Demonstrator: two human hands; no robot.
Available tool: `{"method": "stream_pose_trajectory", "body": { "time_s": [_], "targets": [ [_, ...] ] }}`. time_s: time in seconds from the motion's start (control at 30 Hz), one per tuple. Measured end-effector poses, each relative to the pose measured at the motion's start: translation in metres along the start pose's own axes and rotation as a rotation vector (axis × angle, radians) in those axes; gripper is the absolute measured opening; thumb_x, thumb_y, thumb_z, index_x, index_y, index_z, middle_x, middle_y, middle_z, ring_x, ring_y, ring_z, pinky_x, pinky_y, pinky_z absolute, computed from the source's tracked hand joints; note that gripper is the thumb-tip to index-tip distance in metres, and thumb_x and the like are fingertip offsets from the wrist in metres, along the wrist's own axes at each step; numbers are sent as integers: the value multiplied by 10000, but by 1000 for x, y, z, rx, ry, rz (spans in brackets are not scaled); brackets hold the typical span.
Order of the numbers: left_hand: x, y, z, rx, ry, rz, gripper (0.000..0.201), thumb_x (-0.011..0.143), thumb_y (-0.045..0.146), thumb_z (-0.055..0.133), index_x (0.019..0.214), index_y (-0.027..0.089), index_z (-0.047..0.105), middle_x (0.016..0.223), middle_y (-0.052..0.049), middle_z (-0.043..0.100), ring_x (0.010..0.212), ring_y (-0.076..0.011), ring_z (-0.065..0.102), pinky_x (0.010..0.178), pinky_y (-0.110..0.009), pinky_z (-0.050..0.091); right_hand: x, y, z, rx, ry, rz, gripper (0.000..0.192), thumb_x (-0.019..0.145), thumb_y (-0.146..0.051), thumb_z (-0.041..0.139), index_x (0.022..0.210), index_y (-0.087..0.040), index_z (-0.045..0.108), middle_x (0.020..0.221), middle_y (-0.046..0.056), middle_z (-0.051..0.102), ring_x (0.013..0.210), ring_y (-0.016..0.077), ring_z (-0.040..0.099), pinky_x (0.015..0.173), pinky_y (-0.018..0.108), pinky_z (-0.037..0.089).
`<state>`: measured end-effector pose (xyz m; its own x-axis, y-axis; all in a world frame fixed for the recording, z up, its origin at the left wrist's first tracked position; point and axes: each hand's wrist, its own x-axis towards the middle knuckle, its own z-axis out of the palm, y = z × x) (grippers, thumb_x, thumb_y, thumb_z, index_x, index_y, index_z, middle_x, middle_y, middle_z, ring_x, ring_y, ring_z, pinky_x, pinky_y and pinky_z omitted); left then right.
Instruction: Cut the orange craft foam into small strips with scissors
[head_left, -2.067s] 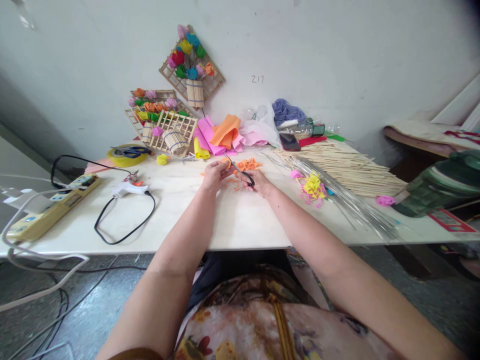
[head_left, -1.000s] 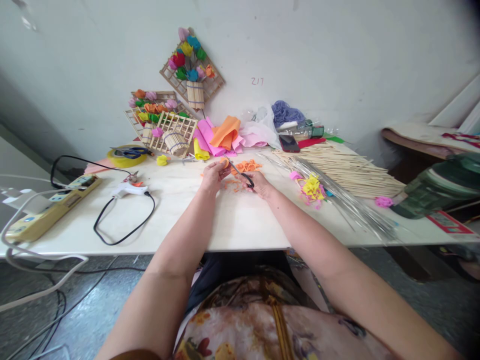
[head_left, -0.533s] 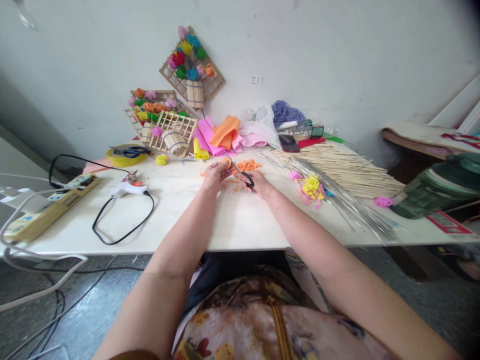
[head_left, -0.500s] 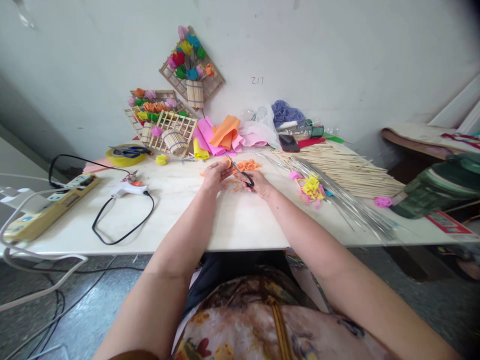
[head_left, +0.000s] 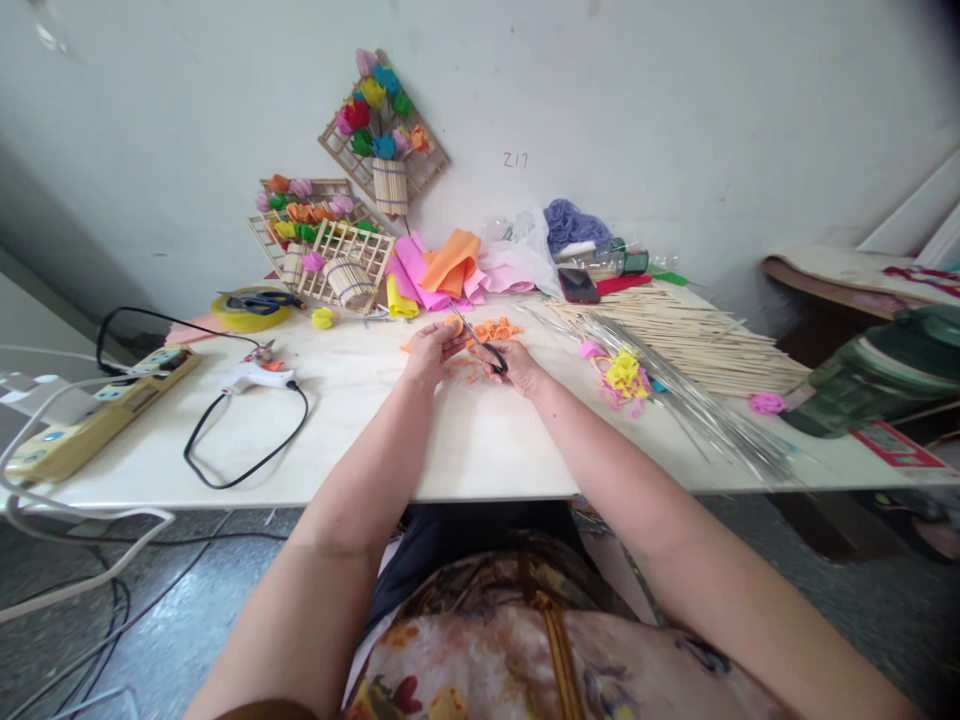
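My left hand [head_left: 433, 352] is closed on a small piece of orange paper [head_left: 454, 325] over the middle of the table. In my right hand [head_left: 517, 368] is a pair of scissors [head_left: 493, 358], my fingers around the black handles. The blades point up and left, close to the orange paper; whether they touch it I cannot tell. Orange paper scraps [head_left: 495, 330] lie on the tabletop just behind and between both hands.
Folded crepe paper [head_left: 452, 265] lies behind my hands. Bamboo sticks [head_left: 675, 335], wires [head_left: 675, 390] and a green bottle [head_left: 874, 370] are at right. At left are a glue gun [head_left: 257, 377], a power strip [head_left: 97, 415] and lattice flower pieces [head_left: 349, 265].
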<state>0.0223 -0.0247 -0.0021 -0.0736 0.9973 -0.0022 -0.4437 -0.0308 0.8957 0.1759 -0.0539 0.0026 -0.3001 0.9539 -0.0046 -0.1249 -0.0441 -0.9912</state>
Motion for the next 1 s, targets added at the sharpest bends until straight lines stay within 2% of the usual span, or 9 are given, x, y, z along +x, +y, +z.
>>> {"method": "stream_pose_trajectory", "body": {
  "time_s": [0.2,0.43,0.77,1.0],
  "targets": [
    [3,-1,-2,8,9,-1,175,704,244,794,768,144,665,789,-58,740,719,-136,707,786,-269,559,4,4,-2,3,2,0,230,766,-302,759,667,-152,615,490,-51,454,410,49,338,339,155,262],
    [5,-1,-5,13,8,7,221,645,253,817,768,137,673,759,-43,730,674,-112,674,730,-236,545,8,8,-5,7,7,3,117,792,-232,689,750,-123,683,487,-49,447,406,45,332,336,140,247],
    [5,-1,-6,-3,20,2,191,651,232,803,756,131,679,738,-43,724,654,-109,667,692,-225,540,10,9,-5,-13,7,-14,151,742,-242,735,682,-140,641,485,-50,440,415,46,323,332,145,224],
    [4,1,-7,8,24,17,211,661,261,802,783,136,683,748,-43,730,662,-116,679,682,-223,533,10,11,-6,-18,-30,-40,194,715,-279,774,702,-137,643,500,-55,445,417,44,310,339,161,212]
  ]
}}
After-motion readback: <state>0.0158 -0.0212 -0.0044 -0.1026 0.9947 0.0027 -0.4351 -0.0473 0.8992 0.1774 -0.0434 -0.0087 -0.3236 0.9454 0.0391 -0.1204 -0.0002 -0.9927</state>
